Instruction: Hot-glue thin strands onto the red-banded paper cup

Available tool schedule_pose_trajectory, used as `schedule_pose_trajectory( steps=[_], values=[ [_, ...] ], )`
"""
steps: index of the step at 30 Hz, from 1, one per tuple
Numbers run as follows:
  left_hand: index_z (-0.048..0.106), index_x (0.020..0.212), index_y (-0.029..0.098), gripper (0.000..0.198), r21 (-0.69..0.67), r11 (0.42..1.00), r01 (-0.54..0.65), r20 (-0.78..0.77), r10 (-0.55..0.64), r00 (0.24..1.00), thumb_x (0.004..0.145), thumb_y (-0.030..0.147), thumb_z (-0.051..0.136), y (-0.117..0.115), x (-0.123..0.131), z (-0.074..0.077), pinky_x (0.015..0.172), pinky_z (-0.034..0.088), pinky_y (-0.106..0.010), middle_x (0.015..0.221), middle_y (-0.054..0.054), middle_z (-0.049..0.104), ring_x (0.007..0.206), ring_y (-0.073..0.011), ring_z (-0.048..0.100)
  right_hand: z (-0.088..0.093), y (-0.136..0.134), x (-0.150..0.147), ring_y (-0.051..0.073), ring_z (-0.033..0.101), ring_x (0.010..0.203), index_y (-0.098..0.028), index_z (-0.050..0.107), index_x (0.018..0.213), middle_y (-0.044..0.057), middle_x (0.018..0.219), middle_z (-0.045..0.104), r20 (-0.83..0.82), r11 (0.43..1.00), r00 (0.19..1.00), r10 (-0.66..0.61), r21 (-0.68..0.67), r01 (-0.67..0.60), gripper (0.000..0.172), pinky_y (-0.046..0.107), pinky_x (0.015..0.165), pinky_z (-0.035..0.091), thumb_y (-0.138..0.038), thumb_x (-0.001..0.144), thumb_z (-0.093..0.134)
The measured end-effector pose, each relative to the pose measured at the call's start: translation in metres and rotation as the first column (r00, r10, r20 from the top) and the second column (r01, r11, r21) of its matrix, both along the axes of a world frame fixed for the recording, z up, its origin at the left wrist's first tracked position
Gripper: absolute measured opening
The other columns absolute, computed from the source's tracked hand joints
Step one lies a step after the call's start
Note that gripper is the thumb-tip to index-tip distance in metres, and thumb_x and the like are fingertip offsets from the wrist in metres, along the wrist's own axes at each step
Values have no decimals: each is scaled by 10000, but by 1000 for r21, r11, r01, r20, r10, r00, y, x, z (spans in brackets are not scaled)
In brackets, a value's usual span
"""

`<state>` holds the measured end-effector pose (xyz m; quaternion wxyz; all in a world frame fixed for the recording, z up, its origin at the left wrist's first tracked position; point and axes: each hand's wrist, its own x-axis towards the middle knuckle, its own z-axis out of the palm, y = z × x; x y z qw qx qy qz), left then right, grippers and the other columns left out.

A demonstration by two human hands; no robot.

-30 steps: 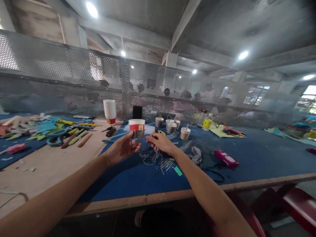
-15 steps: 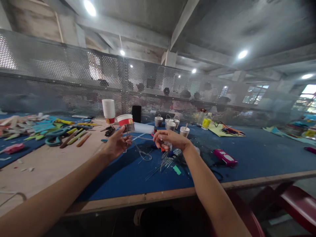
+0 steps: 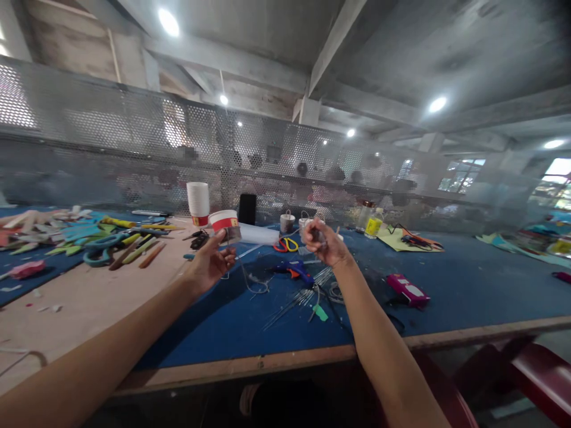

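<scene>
Above the blue table (image 3: 473, 279), left of the middle of the view, a red-and-white paper cup (image 3: 224, 222) sits in the left hand (image 3: 209, 260), its thumb and fingers gripping the lower, grey-wrapped end. The cup's mouth faces up; its long axis is near upright, leaning a little so that the rim tips left and the base lies slightly to the right. A thin grey string (image 3: 245, 278) trails down from beside the cup and curls rightward on the table. The right hand (image 3: 322, 242) is raised well apart from the cup, fingers bent inward; whether they pinch anything I cannot tell. Below it lies a blue glue gun (image 3: 297, 271), nozzle pointing left, near loose wires (image 3: 292, 306). Scissors (image 3: 286, 244) lie just beyond the gun, beside a clear plastic sheet (image 3: 259, 233).
</scene>
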<state>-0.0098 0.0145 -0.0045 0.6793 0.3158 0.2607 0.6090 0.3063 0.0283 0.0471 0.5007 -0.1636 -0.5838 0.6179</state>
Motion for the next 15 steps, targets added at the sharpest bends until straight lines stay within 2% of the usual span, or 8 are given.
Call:
schedule_pose_trajectory(
  steps=[1, 3, 6, 7, 10, 13, 15],
  values=[
    [653, 1031, 156, 152, 7, 1000, 30, -10, -30, 999, 1021, 307, 640, -2, 1, 1, 520, 572, -228, 715, -60, 725, 514, -145, 648, -3, 0, -7, 45, 406, 496, -170, 672, 832, -30, 707, 616, 91, 1000, 996, -9, 4, 9, 453, 165, 452, 412, -605, 875, 789],
    [657, 1156, 129, 211, 32, 988, 151, -35, -150, 988, 1049, 299, 595, -6, 4, 2, 600, 609, -243, 925, -142, 802, 615, -163, 720, -10, -3, -21, 65, 474, 534, -166, 707, 912, 10, 805, 686, 279, 998, 959, 57, 5, -61, 517, 195, 471, 452, -670, 833, 793],
    [627, 1320, 131, 344, 72, 954, 290, -48, -287, 957, 1045, 335, 595, -9, 8, 0, 659, 637, -271, 1168, -211, 793, 668, -173, 755, -16, -15, -39, 69, 535, 574, -177, 725, 1063, 46, 978, 733, 494, 973, 846, 199, 4, -231, 495, 213, 521, 484, -645, 902, 743],
    [628, 1330, 135, 369, 81, 942, 325, -54, -321, 946, 1033, 353, 613, -10, 9, -1, 647, 634, -273, 1179, -210, 790, 667, -178, 758, -16, -20, -43, 68, 552, 591, -182, 726, 1088, 49, 1010, 737, 540, 963, 811, 223, 11, -271, 467, 212, 542, 483, -616, 917, 744],
    [659, 1315, 124, 407, 85, 907, 413, -98, -404, 909, 1002, 384, 651, -12, 11, -5, 686, 631, -293, 1180, -200, 789, 748, -213, 776, -16, -29, -52, 64, 564, 610, -189, 728, 1088, 48, 1039, 747, 595, 943, 761, 259, 15, -332, 408, 213, 577, 474, -560, 920, 766],
    [719, 1213, 74, 416, 78, 876, 475, -188, -455, 870, 983, 417, 667, -15, 13, -6, 827, 623, -339, 1103, -218, 800, 905, -278, 784, -15, -30, -53, 63, 555, 615, -188, 729, 1086, 47, 1030, 747, 584, 950, 777, 235, 29, -309, 385, 214, 575, 457, -531, 919, 777],
    [748, 1139, 53, 432, 70, 861, 504, -240, -476, 846, 975, 446, 676, -17, 14, -6, 880, 607, -346, 1046, -233, 803, 944, -291, 775, -16, -28, -52, 62, 547, 609, -184, 728, 1098, 44, 1017, 742, 565, 955, 795, 223, 37, -294, 385, 211, 556, 441, -521, 919, 779]
  ],
)
